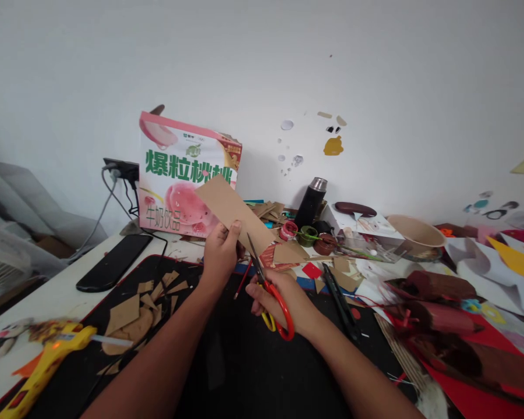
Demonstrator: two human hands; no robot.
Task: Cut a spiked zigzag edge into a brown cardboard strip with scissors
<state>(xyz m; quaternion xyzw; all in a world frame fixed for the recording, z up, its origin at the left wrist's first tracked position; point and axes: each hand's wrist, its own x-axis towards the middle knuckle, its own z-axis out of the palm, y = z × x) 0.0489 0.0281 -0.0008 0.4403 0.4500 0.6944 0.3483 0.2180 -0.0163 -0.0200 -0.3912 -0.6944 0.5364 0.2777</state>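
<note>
A flat tan cardboard piece [231, 210] is held up above the black mat, tilted down toward the right. My left hand [222, 250] grips its lower edge, thumb on the near face and fingers behind it. In my right hand [279, 294] is a pair of scissors [277, 305] with red-orange and yellow handles. The fingers are wrapped around the handles, and the blades point up and left at the cardboard's lower right part. Whether the blades have cut into it I cannot tell.
A yellow glue gun [48, 366] lies left, near cardboard scraps [126, 314] and a black phone [113, 263]. A pink drink carton [186, 174] stands behind. Paint jars [308, 235], a black flask [311, 201] and a utility knife [340, 302] are to the right.
</note>
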